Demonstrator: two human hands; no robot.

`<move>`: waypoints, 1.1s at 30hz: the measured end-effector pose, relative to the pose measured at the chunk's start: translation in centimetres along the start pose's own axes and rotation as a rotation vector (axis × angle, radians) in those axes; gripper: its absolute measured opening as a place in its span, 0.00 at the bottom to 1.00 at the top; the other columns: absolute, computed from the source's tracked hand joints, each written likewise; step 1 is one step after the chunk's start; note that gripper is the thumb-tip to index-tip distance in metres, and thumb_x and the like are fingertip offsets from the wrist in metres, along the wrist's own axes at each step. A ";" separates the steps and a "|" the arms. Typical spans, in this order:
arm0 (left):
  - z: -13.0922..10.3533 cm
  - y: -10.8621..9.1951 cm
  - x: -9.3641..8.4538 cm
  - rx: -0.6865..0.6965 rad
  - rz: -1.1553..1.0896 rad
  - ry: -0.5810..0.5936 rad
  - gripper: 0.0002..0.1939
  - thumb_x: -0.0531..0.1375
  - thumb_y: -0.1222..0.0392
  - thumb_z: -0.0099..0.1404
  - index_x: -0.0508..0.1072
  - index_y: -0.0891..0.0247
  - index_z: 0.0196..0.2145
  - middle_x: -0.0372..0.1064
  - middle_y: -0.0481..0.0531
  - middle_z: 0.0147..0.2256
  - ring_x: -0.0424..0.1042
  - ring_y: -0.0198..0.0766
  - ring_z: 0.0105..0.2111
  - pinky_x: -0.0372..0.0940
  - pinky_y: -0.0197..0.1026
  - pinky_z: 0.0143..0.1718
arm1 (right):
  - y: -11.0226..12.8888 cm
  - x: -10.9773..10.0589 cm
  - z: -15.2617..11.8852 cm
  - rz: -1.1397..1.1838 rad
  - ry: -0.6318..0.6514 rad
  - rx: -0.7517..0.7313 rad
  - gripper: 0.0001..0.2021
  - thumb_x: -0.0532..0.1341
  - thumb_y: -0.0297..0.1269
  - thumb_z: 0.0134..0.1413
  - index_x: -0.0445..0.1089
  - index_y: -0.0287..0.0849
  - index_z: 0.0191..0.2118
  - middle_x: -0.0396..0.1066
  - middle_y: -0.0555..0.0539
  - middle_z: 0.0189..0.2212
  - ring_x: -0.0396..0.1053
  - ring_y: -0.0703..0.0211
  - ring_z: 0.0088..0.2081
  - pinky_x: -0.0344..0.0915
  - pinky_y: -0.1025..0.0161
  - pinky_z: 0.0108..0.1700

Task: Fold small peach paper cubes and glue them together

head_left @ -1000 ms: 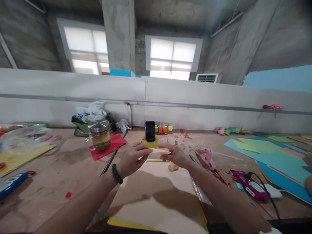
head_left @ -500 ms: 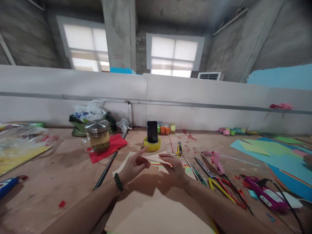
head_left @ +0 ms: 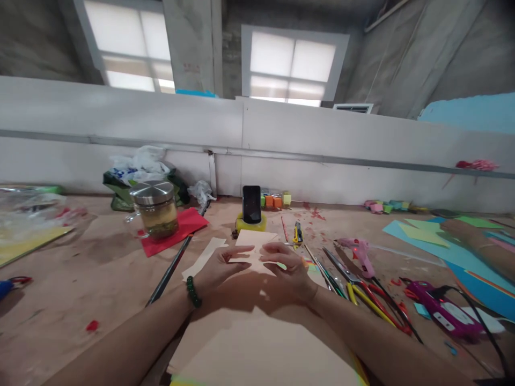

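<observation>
My left hand (head_left: 221,262), with a green bead bracelet at the wrist, is in the middle of the head view, thumb and index finger at the left side of a small peach paper piece (head_left: 256,239). My right hand (head_left: 287,265) pinches the same paper from the right, a bit of green showing under its fingers. The paper is tilted up and covers part of the yellow tape roll (head_left: 257,224) behind it. Beneath both hands lies a stack of large peach sheets (head_left: 261,348). A narrow peach strip (head_left: 205,258) lies beside my left hand.
A phone (head_left: 251,205) stands in the tape roll. To the left is a lidded glass mug (head_left: 156,217) on red paper. On the right lie a yellow cutter (head_left: 298,234), scissors (head_left: 341,271), a pink glue gun (head_left: 360,252) and another person's arm (head_left: 478,244).
The paper between my hands has turned from nearly edge-on to facing me more. The view has tipped downward slightly. Another person's arm has reached further in at the right.
</observation>
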State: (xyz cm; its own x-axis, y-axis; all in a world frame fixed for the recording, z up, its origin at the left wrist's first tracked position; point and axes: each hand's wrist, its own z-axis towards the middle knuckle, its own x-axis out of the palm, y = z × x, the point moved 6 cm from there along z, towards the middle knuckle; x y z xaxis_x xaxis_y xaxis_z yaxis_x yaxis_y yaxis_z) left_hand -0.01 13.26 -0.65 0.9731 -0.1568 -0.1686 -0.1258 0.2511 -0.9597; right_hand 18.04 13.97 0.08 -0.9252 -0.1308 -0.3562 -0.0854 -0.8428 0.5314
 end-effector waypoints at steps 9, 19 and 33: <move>-0.5 0.2 0.5 -0.034 -0.130 -0.225 0.17 0.69 0.51 0.50 0.80 0.66 0.35 0.75 0.50 0.27 0.70 0.37 0.29 0.63 0.36 0.31 | -0.8 -0.2 -0.3 0.140 -0.146 0.177 0.07 0.65 0.38 0.53 0.71 0.43 0.37 0.70 0.42 0.44 0.71 0.54 0.45 0.70 0.58 0.46; -0.8 -0.1 1.0 -0.108 -0.287 -0.232 0.61 0.70 0.51 0.47 0.38 0.67 0.67 0.76 0.47 0.27 0.71 0.35 0.25 0.64 0.34 0.28 | -4.0 1.6 -0.9 0.548 -0.076 0.700 0.20 0.70 0.50 0.39 0.70 0.41 0.34 0.71 0.52 0.25 0.71 0.61 0.28 0.76 0.60 0.32; -0.5 1.5 1.1 -0.338 -0.264 -0.145 0.23 0.72 0.48 0.40 0.79 0.68 0.30 0.77 0.56 0.29 0.73 0.38 0.27 0.61 0.36 0.27 | -4.2 2.0 -1.4 0.561 -0.013 0.756 0.21 0.69 0.52 0.40 0.70 0.39 0.33 0.73 0.51 0.24 0.70 0.65 0.22 0.72 0.66 0.25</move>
State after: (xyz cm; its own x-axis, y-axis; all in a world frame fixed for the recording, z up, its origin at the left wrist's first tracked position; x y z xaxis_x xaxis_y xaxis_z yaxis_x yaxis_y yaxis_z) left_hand 0.78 12.95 -2.45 0.9942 -0.0317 0.1024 0.0984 -0.1089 -0.9892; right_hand 17.06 16.52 -3.88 -0.9075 -0.4056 0.1096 0.1611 -0.0950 0.9824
